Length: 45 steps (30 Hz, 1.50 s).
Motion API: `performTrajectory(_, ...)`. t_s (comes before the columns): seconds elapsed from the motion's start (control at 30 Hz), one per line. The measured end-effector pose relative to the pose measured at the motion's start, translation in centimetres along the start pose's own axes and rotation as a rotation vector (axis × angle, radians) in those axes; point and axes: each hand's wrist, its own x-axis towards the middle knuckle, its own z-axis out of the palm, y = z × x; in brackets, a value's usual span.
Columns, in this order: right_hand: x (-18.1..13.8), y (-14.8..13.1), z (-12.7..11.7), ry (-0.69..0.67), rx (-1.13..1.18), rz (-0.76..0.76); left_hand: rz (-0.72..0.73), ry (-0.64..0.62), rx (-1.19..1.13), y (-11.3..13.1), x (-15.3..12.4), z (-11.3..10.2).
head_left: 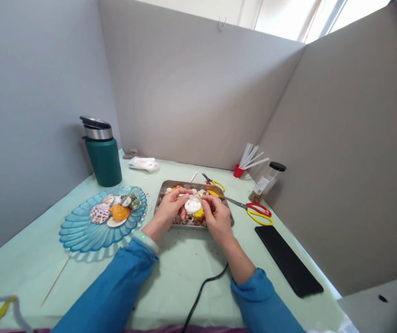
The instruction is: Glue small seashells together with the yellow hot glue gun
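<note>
A white seashell (193, 205) is held between my two hands above a metal tray (180, 226). My left hand (174, 205) grips the shell's left edge with curled fingers. At its right edge, my right hand (216, 215) pinches it between thumb and fingers. Directly below the white shell shows a yellow piece (199, 213), partly hidden, whose kind I cannot tell. Small shells (188, 222) in mixed colours fill the tray, partly covered by my hands.
On the left, a blue scalloped plate (76, 231) holds several shells; a green bottle (104, 159) stands behind it. To the right are large scissors (247, 206), small scissors (215, 182), a red cup of white sticks (239, 171), a clear jar (266, 182) and a black slab (288, 261). A cable (201, 289) runs in front.
</note>
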Motion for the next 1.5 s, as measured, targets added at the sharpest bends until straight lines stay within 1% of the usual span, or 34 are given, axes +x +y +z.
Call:
performTrajectory(0.57,0.25,-0.21,-0.1,0.012,0.021,-0.028,0.007,-0.008,0.003,-0.26,0.04,-0.21)
performTrajectory(0.8,0.21,-0.34,-0.07,0.027,0.002,-0.02,0.032,0.033,0.01,-0.15,0.12,0.08)
performTrajectory(0.93,0.26,-0.57,-0.25,-0.006,-0.015,-0.038,0.051,0.068,0.03,0.04,0.18,0.13)
performTrajectory(1.07,0.29,-0.61,-0.24,-0.022,-0.02,-0.052,0.055,0.074,0.054,0.19,0.06,0.17)
performTrajectory(1.3,0.14,-0.14,-0.05,0.011,-0.031,-0.038,0.01,0.002,0.081,0.41,-0.2,0.33)
performTrajectory(1.5,0.01,0.33,0.06,0.011,-0.041,-0.013,-0.034,-0.05,0.09,-0.18,0.04,0.14)
